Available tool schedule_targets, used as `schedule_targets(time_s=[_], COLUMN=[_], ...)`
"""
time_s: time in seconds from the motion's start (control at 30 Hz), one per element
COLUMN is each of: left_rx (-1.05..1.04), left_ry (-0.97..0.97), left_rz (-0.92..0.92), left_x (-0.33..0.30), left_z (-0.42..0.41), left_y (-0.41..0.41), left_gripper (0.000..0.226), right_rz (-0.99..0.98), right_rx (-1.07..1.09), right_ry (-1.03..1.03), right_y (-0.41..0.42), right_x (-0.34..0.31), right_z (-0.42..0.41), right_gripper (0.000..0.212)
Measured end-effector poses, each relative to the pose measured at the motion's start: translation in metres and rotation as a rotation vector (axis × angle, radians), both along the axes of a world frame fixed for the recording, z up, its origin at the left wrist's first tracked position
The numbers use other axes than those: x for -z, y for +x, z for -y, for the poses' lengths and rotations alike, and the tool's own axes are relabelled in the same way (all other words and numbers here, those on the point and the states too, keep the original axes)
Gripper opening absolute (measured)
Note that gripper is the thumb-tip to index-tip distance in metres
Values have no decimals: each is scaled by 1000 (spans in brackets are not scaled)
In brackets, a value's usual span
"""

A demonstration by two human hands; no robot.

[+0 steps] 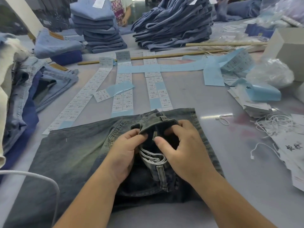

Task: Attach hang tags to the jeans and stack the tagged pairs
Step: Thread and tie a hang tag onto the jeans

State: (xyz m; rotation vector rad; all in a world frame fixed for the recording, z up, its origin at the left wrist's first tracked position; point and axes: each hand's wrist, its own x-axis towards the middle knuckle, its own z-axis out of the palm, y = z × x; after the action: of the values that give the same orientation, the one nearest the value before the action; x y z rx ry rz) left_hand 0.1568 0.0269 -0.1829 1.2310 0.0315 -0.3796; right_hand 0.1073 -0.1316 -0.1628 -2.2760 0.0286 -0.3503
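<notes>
A folded pair of dark grey-washed jeans (70, 153) lies on the table right in front of me. Its waistband (156, 124) is lifted and folded open in the middle. My left hand (126, 150) pinches the waistband's left part. My right hand (182, 147) grips its right part, thumb pointing inward at the opening. White hang tags (289, 145) with black script and loose white strings (273, 124) lie at the right. No tag is visible on the jeans I hold.
Strips of white size stickers on blue backing (123, 89) run across the grey table (189, 89). Two tall stacks of blue jeans (98, 30) (172, 25) stand at the back; light-blue jeans (41, 89) pile at left. A white box (287, 46) and plastic bag (271, 74) sit right.
</notes>
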Motion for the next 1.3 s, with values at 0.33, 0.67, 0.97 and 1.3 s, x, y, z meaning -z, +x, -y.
schedule_targets(time_s=[0.33, 0.67, 0.97, 1.3], left_rx=[18, -25, -30, 73], left_ry=[-63, 73, 119, 137], left_rz=[32, -70, -36, 80], left_x=[5, 5, 8, -7], left_z=[4, 22, 22, 32], left_y=[-8, 7, 5, -9], left_gripper=[12, 15, 15, 20], right_rz=[63, 83, 82, 103], right_rx=[50, 202, 204, 188], right_ry=[237, 391, 377, 338], right_y=[6, 3, 2, -2], right_x=[12, 28, 32, 26], right_z=[-10, 2, 3, 21], right_gripper=[23, 15, 18, 18])
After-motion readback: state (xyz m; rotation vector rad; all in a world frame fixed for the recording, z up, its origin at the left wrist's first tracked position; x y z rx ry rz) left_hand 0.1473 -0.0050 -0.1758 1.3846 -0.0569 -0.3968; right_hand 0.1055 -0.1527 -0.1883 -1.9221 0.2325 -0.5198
